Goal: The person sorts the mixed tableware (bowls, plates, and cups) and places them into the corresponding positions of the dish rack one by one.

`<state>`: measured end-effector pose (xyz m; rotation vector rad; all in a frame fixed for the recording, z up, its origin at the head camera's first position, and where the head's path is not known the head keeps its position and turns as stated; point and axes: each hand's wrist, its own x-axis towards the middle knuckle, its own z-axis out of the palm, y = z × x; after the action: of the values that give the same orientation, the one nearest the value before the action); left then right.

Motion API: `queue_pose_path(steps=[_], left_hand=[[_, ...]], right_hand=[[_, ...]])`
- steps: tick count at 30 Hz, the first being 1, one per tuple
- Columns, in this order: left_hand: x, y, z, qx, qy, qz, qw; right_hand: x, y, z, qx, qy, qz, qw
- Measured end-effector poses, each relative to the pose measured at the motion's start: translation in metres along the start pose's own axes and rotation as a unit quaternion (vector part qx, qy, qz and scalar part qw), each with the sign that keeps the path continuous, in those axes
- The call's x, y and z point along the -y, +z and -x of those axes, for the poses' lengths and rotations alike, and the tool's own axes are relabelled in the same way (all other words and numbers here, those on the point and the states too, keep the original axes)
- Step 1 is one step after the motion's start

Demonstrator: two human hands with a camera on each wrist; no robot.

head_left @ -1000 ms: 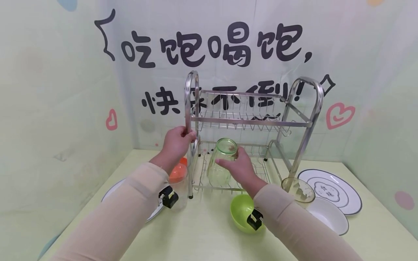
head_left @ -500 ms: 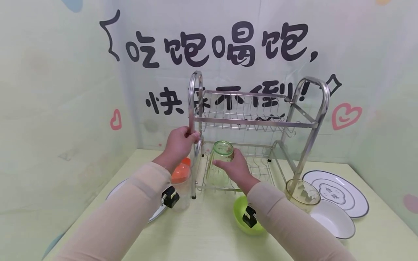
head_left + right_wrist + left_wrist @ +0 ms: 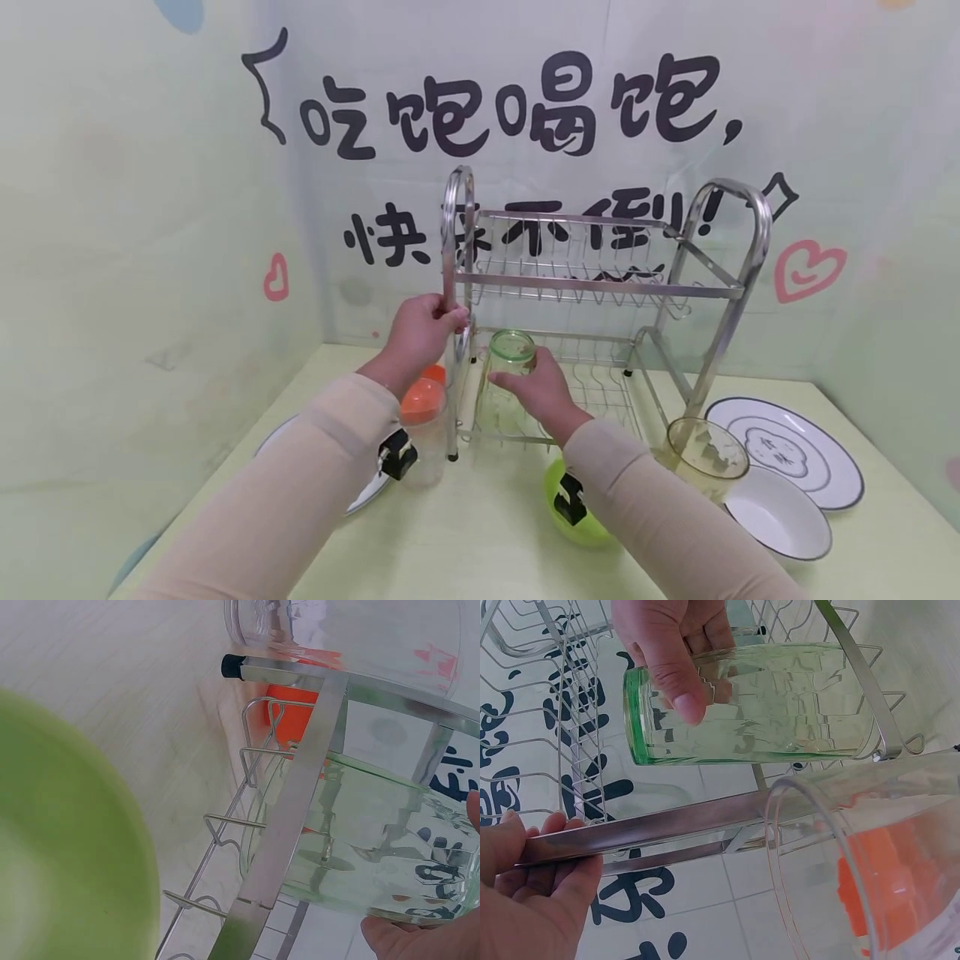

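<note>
My right hand (image 3: pixel 546 396) grips a clear green-tinted drinking glass (image 3: pixel 498 410) from its right side. The glass stands upside down, green base up, on the lower tier of a metal two-tier dish rack (image 3: pixel 600 286). In the left wrist view, the right thumb lies across the glass (image 3: pixel 780 705) near its base. My left hand (image 3: pixel 418 333) holds the rack's left upright (image 3: pixel 652 823), fingers and thumb around the bar. The right wrist view shows the glass (image 3: pixel 375 832) behind the rack's front rail (image 3: pixel 289 814), its mouth close over the wires.
A clear plastic cup (image 3: pixel 423 458) with something orange (image 3: pixel 422 402) stands left of the rack, by a plate (image 3: pixel 367 496). A green bowl (image 3: pixel 596 532) sits in front. At right are an amber glass bowl (image 3: pixel 705 471), a white bowl (image 3: pixel 780 517) and a large plate (image 3: pixel 828 467).
The glass in my right hand has moved slightly left and lower on the rack's bottom tier. My left hand keeps its hold on the upright. The head view has shifted slightly.
</note>
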<state>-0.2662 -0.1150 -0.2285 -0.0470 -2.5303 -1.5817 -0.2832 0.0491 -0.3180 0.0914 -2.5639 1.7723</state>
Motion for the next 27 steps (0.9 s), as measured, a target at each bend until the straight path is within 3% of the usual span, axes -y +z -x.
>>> queue_pose_path(steps=[27], left_hand=[[-0.0014,-0.0014,0.0043,-0.005,0.005,0.006,1.0000]], right_hand=[[-0.0021,0.0079,-0.0067,0.026,-0.004,0.008,1.000]])
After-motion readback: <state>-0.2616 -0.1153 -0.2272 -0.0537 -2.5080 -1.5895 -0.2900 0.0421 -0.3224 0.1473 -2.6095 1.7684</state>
